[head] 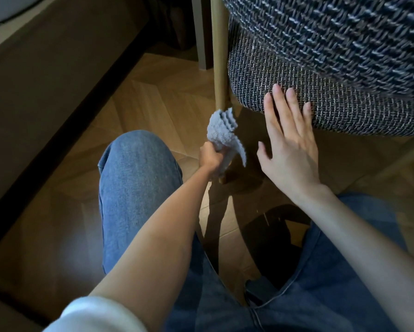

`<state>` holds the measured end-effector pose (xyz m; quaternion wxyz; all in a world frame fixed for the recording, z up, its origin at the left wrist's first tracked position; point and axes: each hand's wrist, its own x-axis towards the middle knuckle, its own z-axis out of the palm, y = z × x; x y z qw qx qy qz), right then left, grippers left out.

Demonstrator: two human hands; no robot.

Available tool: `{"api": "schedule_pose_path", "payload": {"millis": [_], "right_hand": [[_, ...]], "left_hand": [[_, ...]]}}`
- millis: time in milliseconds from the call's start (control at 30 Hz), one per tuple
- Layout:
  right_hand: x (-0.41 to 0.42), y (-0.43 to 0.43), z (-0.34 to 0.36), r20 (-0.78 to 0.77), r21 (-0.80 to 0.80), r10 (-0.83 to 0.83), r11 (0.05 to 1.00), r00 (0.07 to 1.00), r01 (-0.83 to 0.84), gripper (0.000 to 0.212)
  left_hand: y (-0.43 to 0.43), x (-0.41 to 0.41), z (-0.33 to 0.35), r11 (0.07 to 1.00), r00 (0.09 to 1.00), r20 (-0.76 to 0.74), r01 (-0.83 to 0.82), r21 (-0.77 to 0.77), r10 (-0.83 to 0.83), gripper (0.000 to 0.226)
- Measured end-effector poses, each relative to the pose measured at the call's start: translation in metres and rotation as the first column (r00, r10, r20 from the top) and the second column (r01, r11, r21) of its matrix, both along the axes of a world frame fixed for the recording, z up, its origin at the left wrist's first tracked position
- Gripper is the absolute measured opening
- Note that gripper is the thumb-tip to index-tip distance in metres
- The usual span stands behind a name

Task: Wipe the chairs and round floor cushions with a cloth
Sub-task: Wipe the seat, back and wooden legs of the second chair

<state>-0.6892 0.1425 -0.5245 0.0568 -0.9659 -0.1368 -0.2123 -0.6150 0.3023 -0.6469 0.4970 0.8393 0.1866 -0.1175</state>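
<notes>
Cloth (221, 130) grey, bunched, gripped by left hand (210, 159); right hand (289, 149) flat on seat (345, 111).

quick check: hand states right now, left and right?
Left hand: closed, gripping the grey fluffy cloth against the light wooden chair leg.
Right hand: open, fingers straight against the dark woven fabric chair seat.

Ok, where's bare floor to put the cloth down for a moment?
Bare wood floor left of the chair leg, beyond the left knee. Crowded around the leg's foot: left hand, cloth, right hand on the seat.
</notes>
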Motion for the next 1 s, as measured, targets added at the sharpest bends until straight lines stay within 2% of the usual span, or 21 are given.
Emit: {"api": "schedule_pose_path", "payload": {"millis": [100, 167, 233, 300, 400, 433, 533, 633, 767, 833, 900, 1000], "right_hand": [[-0.001, -0.001, 0.0, -0.017, -0.006, 0.003, 1.0, 1.0, -0.003, 0.085], [-0.002, -0.002, 0.002, -0.031, -0.029, 0.008, 1.0, 0.999, -0.009, 0.087], [-0.003, -0.003, 0.004, -0.041, -0.044, 0.015, 0.999, 0.999, -0.017, 0.088], [-0.004, -0.004, 0.005, -0.049, -0.033, 0.015, 0.999, 0.999, -0.017, 0.087], [-0.009, -0.006, 0.006, -0.069, 0.017, 0.038, 0.999, 0.997, -0.037, 0.082], [-0.013, -0.008, 0.005, -0.081, 0.042, 0.055, 0.998, 0.995, -0.052, 0.079], [-0.031, -0.019, -0.005, -0.124, 0.201, 0.124, 0.975, 0.984, -0.097, 0.067], [-0.056, -0.04, -0.016, -0.157, 0.416, 0.123, 0.908, 0.98, -0.047, 0.057], [-0.083, -0.075, -0.019, -0.252, 0.553, 0.097, 0.831, 0.963, 0.062, 0.066], [-0.094, -0.092, -0.015, -0.288, 0.603, 0.089, 0.791, 0.953, 0.109, 0.069], [-0.104, -0.108, -0.007, -0.3, 0.65, 0.063, 0.743, 0.952, 0.155, 0.065], [-0.115, -0.13, 0.004, -0.324, 0.734, 0.05, 0.643, 0.945, 0.218, 0.053]], "left_hand": [[-0.002, -0.003, -0.013, 0.998, 0.996, -0.081, 0.026, 0.054, -0.022, 0.026], [-0.005, -0.005, -0.012, 1.0, 0.987, -0.162, -0.011, -0.006, 0.01, 0.036], [-0.008, -0.006, -0.006, 0.995, 0.974, -0.222, -0.064, -0.075, 0.046, 0.035], [-0.011, -0.009, 0.001, 0.995, 0.98, -0.184, -0.084, -0.05, 0.074, 0.03], [-0.011, -0.013, 0.023, 0.986, 0.985, -0.029, -0.169, -0.011, 0.168, 0.017], [-0.01, -0.014, 0.03, 0.979, 0.979, 0.021, -0.202, -0.024, 0.202, 0.011], [-0.014, -0.027, 0.054, 0.967, 0.966, 0.092, -0.23, -0.113, 0.241, 0.01], [-0.041, -0.05, 0.072, 0.989, 0.993, 0.107, -0.026, -0.147, 0.042, 0.011], [-0.078, -0.08, 0.091, 0.952, 0.957, 0.108, 0.282, -0.12, -0.27, 0.014], [-0.09, -0.09, 0.102, 0.875, 0.873, 0.087, 0.483, -0.021, -0.48, 0.02], [-0.104, -0.097, 0.115, 0.752, 0.751, 0.051, 0.655, 0.07, -0.659, 0.023], [-0.128, -0.105, 0.132, 0.605, 0.605, 0.091, 0.752, 0.261, -0.791, 0.033]]}}
